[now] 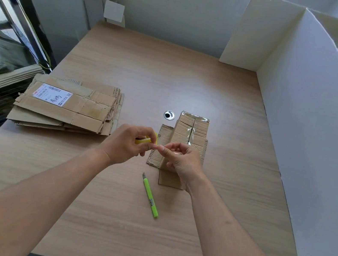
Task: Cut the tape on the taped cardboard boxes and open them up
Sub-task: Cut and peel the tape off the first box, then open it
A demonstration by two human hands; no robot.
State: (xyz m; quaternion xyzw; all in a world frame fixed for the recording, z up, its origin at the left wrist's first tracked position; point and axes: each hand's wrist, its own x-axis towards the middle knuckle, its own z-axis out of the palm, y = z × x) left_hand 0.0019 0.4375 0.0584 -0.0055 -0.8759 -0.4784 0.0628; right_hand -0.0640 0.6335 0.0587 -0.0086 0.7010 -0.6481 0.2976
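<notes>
Both forearms extend from the near edge over the wooden table [216, 86] and meet above its middle. Left hand [126, 143]: fingers curled around a small yellow object [143, 140], most of it hidden in the grip. Right hand [180, 159]: fingers curled, thumb and forefinger pinched together at the left hand's fingertips; what they pinch is too small to tell. Green utility knife [150, 196]: flat on the table just in front of the hands, blade end pointing away from the person, untouched. Small cardboard box [190, 131]: directly behind the right hand, clear tape along its top seam, side flaps spread flat on the table. Stack of flattened cardboard boxes [67, 107]: at the left side of the table, top sheet bearing a shipping label [53, 95]. Round metal grommet [169, 114]: set in the tabletop between stack and box. White foam board [316, 104]: upright along the right and rear edges.
</notes>
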